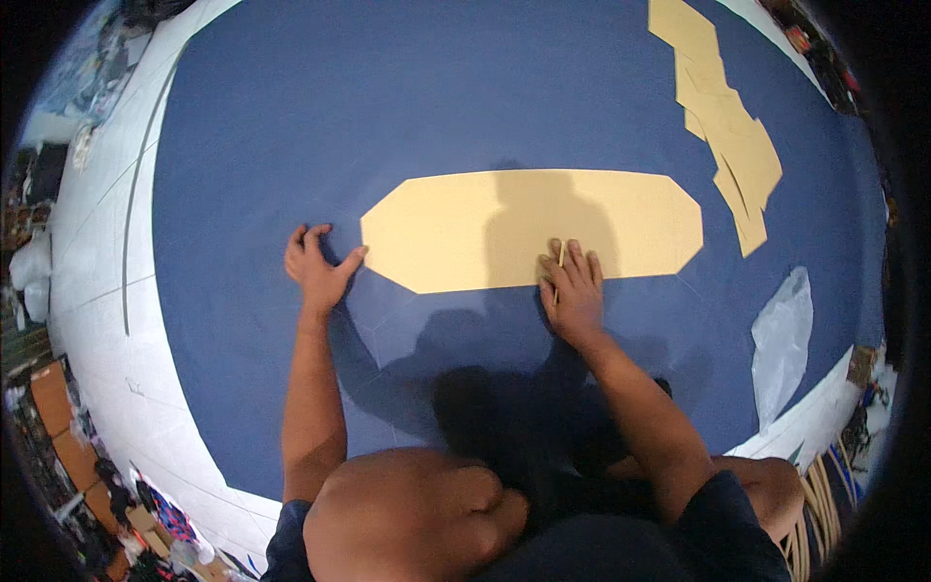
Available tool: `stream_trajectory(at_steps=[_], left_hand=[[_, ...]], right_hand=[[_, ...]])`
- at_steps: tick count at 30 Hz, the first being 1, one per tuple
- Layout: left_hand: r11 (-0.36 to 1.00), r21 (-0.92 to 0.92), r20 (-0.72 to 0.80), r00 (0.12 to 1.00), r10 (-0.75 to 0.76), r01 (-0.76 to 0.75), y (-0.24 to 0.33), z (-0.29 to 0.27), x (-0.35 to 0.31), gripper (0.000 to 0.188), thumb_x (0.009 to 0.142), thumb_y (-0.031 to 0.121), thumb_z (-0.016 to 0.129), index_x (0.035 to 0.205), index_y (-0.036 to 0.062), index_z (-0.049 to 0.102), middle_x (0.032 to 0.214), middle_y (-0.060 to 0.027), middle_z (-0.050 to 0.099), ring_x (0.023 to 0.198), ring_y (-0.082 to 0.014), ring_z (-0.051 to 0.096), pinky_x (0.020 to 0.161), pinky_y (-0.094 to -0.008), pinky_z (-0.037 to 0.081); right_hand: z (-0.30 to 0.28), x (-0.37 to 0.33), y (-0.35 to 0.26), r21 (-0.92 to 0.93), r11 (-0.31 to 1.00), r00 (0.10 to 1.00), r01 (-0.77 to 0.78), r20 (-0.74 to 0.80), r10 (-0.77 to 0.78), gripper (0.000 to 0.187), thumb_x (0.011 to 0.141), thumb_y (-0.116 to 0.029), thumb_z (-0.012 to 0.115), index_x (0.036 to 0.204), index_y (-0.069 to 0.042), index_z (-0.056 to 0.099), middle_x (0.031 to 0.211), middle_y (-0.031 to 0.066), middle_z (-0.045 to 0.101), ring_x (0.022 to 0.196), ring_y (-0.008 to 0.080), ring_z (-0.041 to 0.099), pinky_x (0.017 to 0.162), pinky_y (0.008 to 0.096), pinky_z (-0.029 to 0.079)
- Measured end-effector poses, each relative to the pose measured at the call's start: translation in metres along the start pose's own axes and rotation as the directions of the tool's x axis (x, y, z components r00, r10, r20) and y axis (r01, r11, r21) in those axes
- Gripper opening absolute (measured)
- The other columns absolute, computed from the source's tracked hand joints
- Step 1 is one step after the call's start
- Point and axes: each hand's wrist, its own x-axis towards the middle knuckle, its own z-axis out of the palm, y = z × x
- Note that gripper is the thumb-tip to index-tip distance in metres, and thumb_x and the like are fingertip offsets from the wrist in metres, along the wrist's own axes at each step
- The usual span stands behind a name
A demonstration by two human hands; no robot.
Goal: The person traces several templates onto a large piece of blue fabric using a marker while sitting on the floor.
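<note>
One blue cloth, one long yellow panel, several yellow pieces, one clear bag.
The panel lies on the cloth, right of the left hand, fingers spread, thumb at its end, and partly beneath the right hand, whose fingers hold one thin stick.

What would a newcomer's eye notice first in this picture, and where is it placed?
Most likely the long yellow piece with cut corners, lying in the middle of the blue sheet; the left hand is at its left end, the right hand on its near edge, holding a thin stick. Next come the overlapping yellow pieces at upper right and the crumpled clear plastic at lower right.
</note>
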Motion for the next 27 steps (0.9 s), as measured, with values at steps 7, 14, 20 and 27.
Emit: stream_trajectory(at_steps=[7,14,20,27], left_hand=[[0.998,-0.007,0.027,0.998,-0.057,0.057,0.009,-0.007,-0.008,0.080,0.071,0.056,0.086,0.133,0.0140,0.058,0.150,-0.0256,0.037,0.143,-0.0439,0.026,0.117,-0.0593,0.016],[1.000,0.002,-0.066,0.998,-0.007,0.007,0.024,-0.012,-0.009,0.066,0.075,0.045,0.083,0.127,0.0105,0.061,0.146,-0.0269,0.042,0.139,-0.0454,0.033,0.115,-0.0592,0.022],[0.912,-0.308,-0.002,0.958,0.285,-0.272,0.149,0.017,-0.054,0.039,0.086,0.025,0.073,0.120,0.0065,0.067,0.135,-0.0232,0.055,0.131,-0.0446,0.048,0.111,-0.0589,0.036],[0.958,-0.132,0.079,0.960,0.267,-0.256,0.192,0.055,-0.086,0.044,0.092,0.028,0.067,0.129,0.0055,0.061,0.141,-0.0230,0.049,0.137,-0.0452,0.041,0.116,-0.0623,0.028]], right_hand=[[-0.001,-0.002,0.001,-0.011,0.999,0.999,0.043,0.002,-0.043,0.041,0.095,-0.020,0.064,0.134,-0.011,0.060,0.156,0.0125,0.047,0.148,0.0367,0.037,0.122,0.0587,0.021],[-0.003,0.001,0.001,-0.035,0.998,0.998,0.055,0.008,-0.055,0.039,0.096,-0.020,0.063,0.134,-0.009,0.060,0.156,0.0136,0.047,0.148,0.0374,0.038,0.122,0.0593,0.022],[-0.002,-0.001,0.003,-0.073,0.994,0.997,0.077,-0.014,-0.079,0.039,0.097,-0.020,0.062,0.133,-0.008,0.060,0.155,0.0140,0.048,0.147,0.0385,0.038,0.121,0.0597,0.022],[0.000,-0.002,-0.002,-0.081,0.993,0.996,0.087,-0.010,-0.088,0.040,0.095,-0.017,0.064,0.133,-0.008,0.060,0.154,0.0134,0.049,0.146,0.0386,0.039,0.120,0.0596,0.024]])
